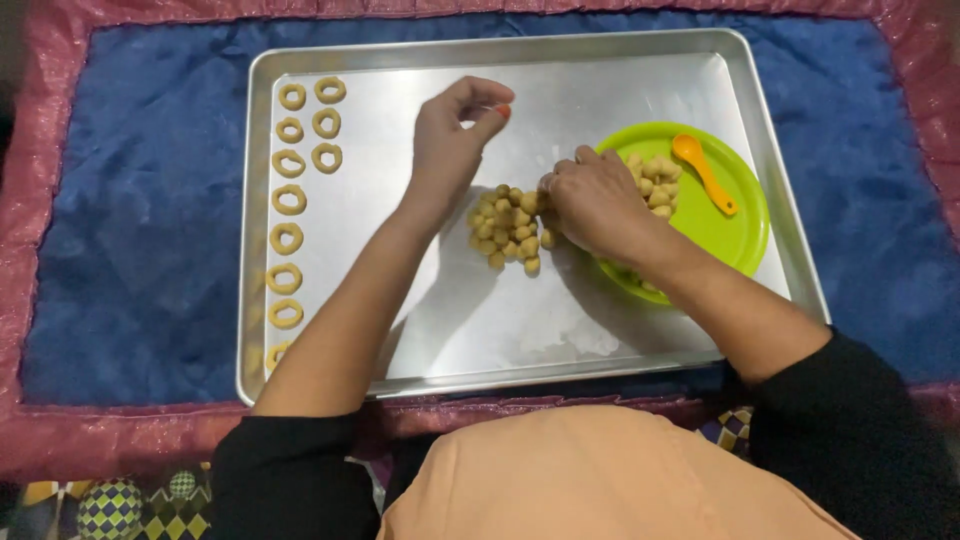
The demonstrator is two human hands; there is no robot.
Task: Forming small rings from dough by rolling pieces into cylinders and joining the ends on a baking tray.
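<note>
Dough balls (510, 228) lie in a loose heap at the middle of the frame, on the bare metal of a tray (560, 330) that fills most of the centre. Under the tray spreads a blue cloth (130, 230) with a pink border, reaching every edge of the frame. On the right part of the tray sits a green plate (735, 225), and more balls (655, 185) are piled on its left half. An orange spoon (703, 170) rests on the plate's upper right part, apart from that pile.

At centre right, the right hand (595, 205) lies palm down across the plate's left rim, its fingers (556, 182) curled together at the right edge of the heap and touching the balls there; whether they grip one cannot be told. Just above and left of the heap, the left hand (450, 140) is raised over the tray with thumb and forefinger pinched together; anything between them is too small to make out. Down the tray's left side run dough rings (290, 200), one long column with a short second column of three at the upper left, well apart from both hands.
</note>
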